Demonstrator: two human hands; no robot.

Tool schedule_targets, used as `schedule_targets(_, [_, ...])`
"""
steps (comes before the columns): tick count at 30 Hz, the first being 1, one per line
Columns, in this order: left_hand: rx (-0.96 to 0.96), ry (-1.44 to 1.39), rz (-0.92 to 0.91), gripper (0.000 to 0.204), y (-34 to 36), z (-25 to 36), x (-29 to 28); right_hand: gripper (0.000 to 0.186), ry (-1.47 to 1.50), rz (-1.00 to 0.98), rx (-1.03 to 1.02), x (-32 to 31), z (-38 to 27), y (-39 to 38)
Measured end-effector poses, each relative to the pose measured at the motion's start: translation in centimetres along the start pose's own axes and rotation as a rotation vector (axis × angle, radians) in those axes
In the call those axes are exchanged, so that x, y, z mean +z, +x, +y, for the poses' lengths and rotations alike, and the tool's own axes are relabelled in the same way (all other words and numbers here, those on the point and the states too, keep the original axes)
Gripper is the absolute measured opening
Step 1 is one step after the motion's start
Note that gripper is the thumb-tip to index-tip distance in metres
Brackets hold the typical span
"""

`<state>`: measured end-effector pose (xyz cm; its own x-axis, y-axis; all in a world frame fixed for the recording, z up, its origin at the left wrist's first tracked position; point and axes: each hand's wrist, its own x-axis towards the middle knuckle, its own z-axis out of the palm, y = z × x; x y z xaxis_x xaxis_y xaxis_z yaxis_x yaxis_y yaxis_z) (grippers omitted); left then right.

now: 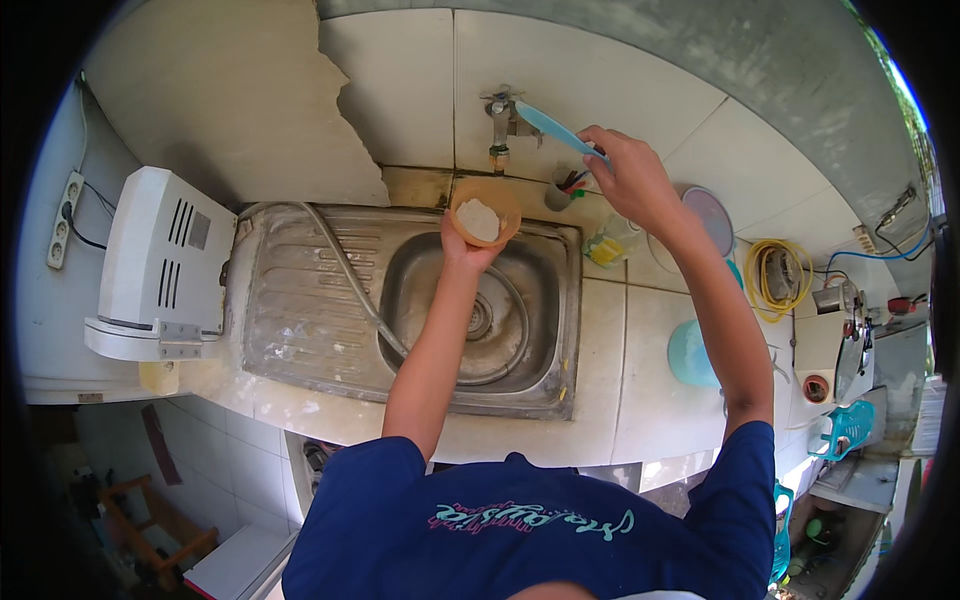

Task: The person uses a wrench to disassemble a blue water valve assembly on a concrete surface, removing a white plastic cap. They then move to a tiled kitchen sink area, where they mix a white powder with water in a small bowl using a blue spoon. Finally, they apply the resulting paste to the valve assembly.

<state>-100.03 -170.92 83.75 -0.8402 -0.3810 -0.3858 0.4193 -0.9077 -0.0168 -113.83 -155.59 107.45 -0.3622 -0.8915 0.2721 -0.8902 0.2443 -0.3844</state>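
My left hand [462, 248] is closed on an orange bowl [511, 205] and holds it over the back edge of the steel sink [543, 330]. White powder or paste [478, 219] lies in the bowl; which of the two I cannot tell. Just above the bowl is the mouth of a wall tap [500, 135]. No water stream can be made out. My right hand [632, 178] grips a light blue spatula [552, 129], raised to the right of the tap. The spatula's far end reaches the tap's handle, and whether it touches is unclear.
A grey hose [345, 270] loops across the drainboard into the basin. On the left stands a white machine [165, 260]. To the right are a small cup with pens [560, 192], a turquoise container [690, 355], a round lid [708, 218] and a coiled yellow hose [765, 300].
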Motion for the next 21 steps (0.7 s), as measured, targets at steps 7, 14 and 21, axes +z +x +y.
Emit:
schedule_targets(7, [0.028,0.028,0.016,0.042,2.3,-1.2,1.6,0.023,0.089,-0.136,0.173,-2.7,0.7,-5.8])
schedule_targets(14, [-0.019,-0.022,-0.119,0.045,0.1,-2.9,-0.9,0.026,0.075,-0.156,0.017,0.8,1.4,-8.0])
schedule_targets(21, [0.018,0.049,0.026,0.049,-7.2,-6.3,-5.3,0.022,-0.230,-0.324,-0.254,9.3,1.9,-7.3])
